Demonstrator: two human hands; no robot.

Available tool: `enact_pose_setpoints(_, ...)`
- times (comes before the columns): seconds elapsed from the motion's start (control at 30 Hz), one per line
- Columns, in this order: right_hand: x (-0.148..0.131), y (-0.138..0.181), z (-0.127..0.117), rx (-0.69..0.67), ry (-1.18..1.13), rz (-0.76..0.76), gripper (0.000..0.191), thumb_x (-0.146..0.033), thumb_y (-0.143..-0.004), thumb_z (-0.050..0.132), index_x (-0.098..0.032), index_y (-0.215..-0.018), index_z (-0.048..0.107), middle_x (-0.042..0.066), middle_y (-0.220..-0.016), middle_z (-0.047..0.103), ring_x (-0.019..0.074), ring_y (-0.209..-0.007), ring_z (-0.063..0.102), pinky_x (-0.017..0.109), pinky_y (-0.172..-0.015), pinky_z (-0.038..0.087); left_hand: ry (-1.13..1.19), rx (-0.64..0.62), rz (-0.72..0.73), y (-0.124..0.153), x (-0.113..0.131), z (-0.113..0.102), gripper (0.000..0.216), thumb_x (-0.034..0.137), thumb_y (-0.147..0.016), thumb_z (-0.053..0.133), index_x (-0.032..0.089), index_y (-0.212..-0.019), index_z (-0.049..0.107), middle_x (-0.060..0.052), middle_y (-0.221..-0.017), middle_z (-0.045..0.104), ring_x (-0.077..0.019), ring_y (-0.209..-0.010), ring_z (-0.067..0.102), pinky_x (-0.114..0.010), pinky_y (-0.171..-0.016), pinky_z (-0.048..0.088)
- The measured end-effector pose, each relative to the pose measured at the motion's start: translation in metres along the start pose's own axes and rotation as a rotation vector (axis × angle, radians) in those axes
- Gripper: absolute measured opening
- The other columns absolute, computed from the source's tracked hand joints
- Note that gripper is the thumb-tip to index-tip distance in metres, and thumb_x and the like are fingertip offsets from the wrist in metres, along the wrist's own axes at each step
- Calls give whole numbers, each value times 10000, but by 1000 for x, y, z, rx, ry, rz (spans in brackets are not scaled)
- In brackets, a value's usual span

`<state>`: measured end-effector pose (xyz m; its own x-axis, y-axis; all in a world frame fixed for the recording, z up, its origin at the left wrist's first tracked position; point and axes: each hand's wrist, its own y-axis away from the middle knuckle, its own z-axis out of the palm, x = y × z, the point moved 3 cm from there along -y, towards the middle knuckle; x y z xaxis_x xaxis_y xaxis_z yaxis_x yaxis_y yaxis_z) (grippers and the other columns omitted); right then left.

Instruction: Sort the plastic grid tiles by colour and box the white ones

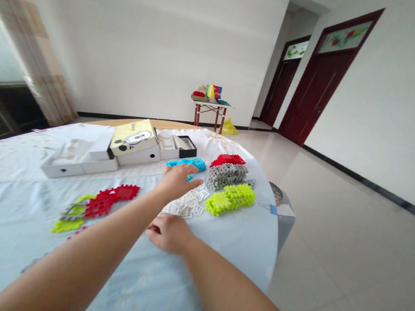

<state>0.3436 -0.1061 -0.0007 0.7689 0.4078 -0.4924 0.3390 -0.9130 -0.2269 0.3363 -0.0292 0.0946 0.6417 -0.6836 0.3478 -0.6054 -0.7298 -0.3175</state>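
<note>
My left hand point(179, 182) reaches over the blue interlocking plastic pieces point(197, 164), its thumb and fingers apart. Whether its fingertips touch the blue pieces is hard to tell. Below it lies a loose pile of small white plastic pieces point(187, 204). At the near edge of that pile, my right hand point(170, 234) rests low over the cloth with its fingers curled in; what they hold, if anything, is hidden. To the right stand stacks of lime green pieces point(231, 199), grey pieces point(226, 177) and red pieces point(227, 160).
Red linked pieces point(112, 200) join grey and lime ones point(68, 226) on the left. Farther back are a yellow cartoon box point(136, 137), white trays point(64, 170) and a black-edged box point(187, 146). A blue clip point(273, 209) sits at the table's right edge.
</note>
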Motion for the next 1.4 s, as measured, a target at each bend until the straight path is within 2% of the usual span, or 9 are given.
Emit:
enact_pose_setpoints(0.13,-4,3,-4,-2,-8,14,186,-272,-796,503,-230,-879,664,13,-789,641,135,-731,575,220,-676,395,-88,58,-133,37,-58,-34,420,512,-766,447,219,-1021,610,-56,-1060,643,-228,-1011,554,-383,-915,333)
enact_pose_setpoints(0.3,-4,3,-2,0,-58,9,190,-258,-799,504,-225,-881,672,10,-799,648,128,-745,569,215,-677,390,-170,59,-416,93,-144,-63,440,520,-742,446,221,-1020,611,-55,-1076,643,-236,-1019,558,-365,-902,366)
enact_pose_setpoints(0.43,-4,4,-2,17,-71,-9,194,-260,-801,504,-220,-882,675,16,-816,652,131,-764,573,217,-693,395,-113,9,-576,129,-209,-80,529,558,-687,465,192,-1042,605,-80,-1057,652,-235,-987,577,-323,-834,430)
enact_pose_setpoints(0.53,-4,5,-2,27,-73,-12,196,-257,-805,499,-219,-879,676,16,-806,648,128,-760,576,214,-696,398,-54,-59,-611,147,-236,-87,576,576,-623,499,167,-1009,625,-101,-1028,662,-229,-927,602,-293,-803,456)
enact_pose_setpoints(0.67,-5,5,-2,29,-69,-10,190,-258,-805,502,-215,-869,676,18,-790,641,127,-743,573,213,-689,398,-26,-149,-651,159,-241,-87,581,560,-569,525,179,-993,635,-91,-1000,673,-224,-894,616,-269,-762,475)
enact_pose_setpoints(0.87,-5,5,-1,35,-81,-13,190,-248,-809,497,-212,-866,675,17,-792,640,124,-745,574,205,-692,398,12,-222,-680,163,-231,-79,555,371,-548,548,154,-1056,596,-52,-852,695,-191,-767,629,-258,-695,483)
enact_pose_setpoints(1.07,-3,5,0,38,-86,-23,194,-264,-808,500,-208,-877,673,16,-796,638,121,-743,571,203,-688,396,9,-157,-708,165,-241,-80,506,300,-592,488,99,-1047,586,-78,-834,685,-174,-682,627,-248,-636,470)
enact_pose_setpoints(1.2,-2,4,-1,41,-84,-16,195,-270,-803,506,-212,-883,674,10,-779,636,116,-724,569,198,-672,396,-36,17,-772,168,-250,-93,442,314,-624,497,119,-1005,610,-59,-806,688,-183,-696,618,-251,-630,448)
enact_pose_setpoints(1.4,-2,4,-2,51,-69,-15,195,-269,-794,513,-217,-884,678,9,-782,638,115,-727,575,196,-677,403,-123,109,-760,166,-239,-94,407,402,-680,489,164,-982,624,-29,-840,682,-179,-739,588,-239,-625,400)
